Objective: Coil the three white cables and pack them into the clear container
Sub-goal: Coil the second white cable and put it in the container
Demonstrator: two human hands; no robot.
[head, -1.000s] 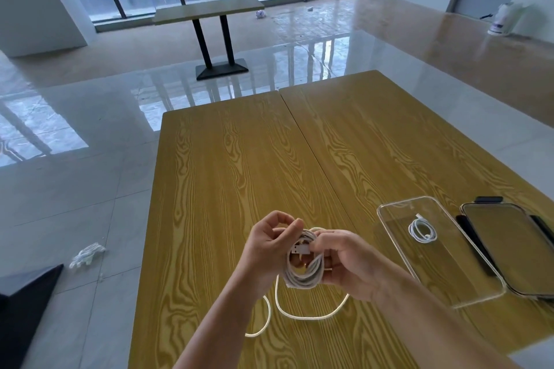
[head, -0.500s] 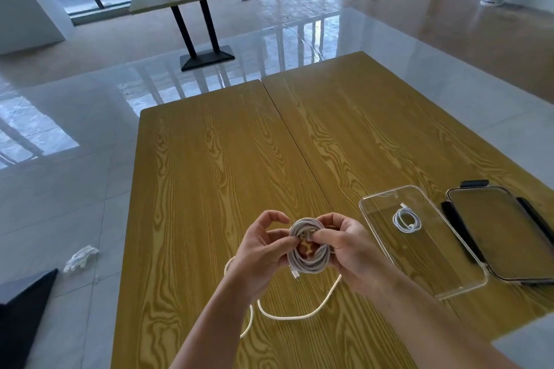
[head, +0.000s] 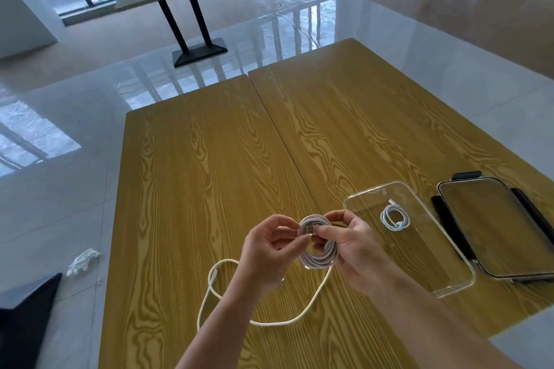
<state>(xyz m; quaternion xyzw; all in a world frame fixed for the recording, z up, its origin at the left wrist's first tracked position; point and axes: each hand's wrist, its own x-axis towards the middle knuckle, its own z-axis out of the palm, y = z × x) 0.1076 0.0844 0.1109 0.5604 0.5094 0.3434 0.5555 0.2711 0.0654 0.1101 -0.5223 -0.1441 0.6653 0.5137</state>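
A white cable coil hangs in the air between my hands above the wooden table. My right hand grips the coil from the right, thumb on top. My left hand pinches the coil's left edge, close to its USB plug. A loose tail of the same cable loops down onto the table under my left forearm. The clear container lies open to the right, with one small coiled white cable inside. I see no third cable.
The container's clear lid with dark clips lies right of it, near the table's right edge. A seam runs down the middle between two joined tabletops. On the floor at left lie a white crumpled item and a dark object.
The coil has turned slightly in my hands and the loose tail now spreads wider to the left on the table. The camera has tilted down, so the table sits higher in view.
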